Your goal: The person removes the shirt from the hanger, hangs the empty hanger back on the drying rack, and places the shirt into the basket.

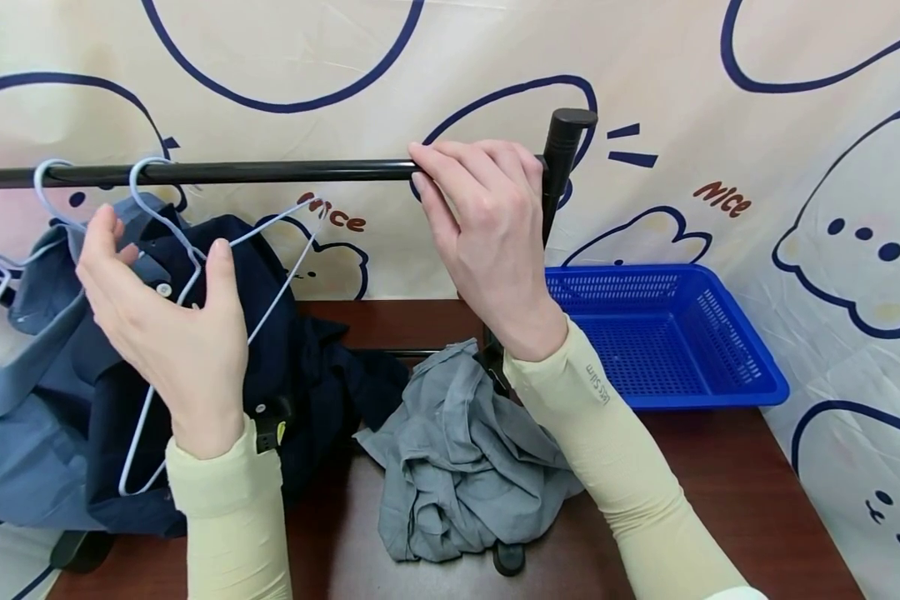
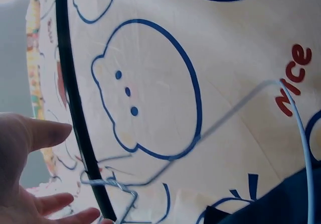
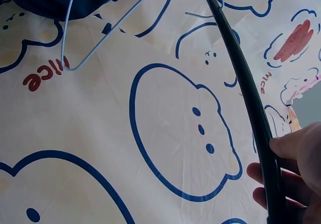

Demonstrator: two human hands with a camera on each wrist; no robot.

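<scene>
My right hand [image 1: 487, 225] grips the black clothes rail [image 1: 285, 172] near its right end. In the right wrist view its thumb [image 3: 283, 146] lies on the near side and its fingers reach behind the rail. Below the rail, my left hand [image 1: 168, 333] has thumb and fingers spread apart in front of a light blue wire hanger [image 1: 137, 196]. That hanger hooks over the rail, with a navy garment [image 1: 262, 275] bunched on it and one bare corner sticking out to the right. Left of it, a blue-grey garment [image 1: 33, 467] hangs on another wire hanger [image 1: 42, 179].
A crumpled grey garment [image 1: 465, 475] lies on the brown table [image 1: 750, 500], over the rack's foot. Behind it to the right sits a blue plastic basket [image 1: 701, 396]. The rack's black post [image 1: 562, 158] rises at the rail's right end, before a cartoon-print backdrop [image 1: 660, 50].
</scene>
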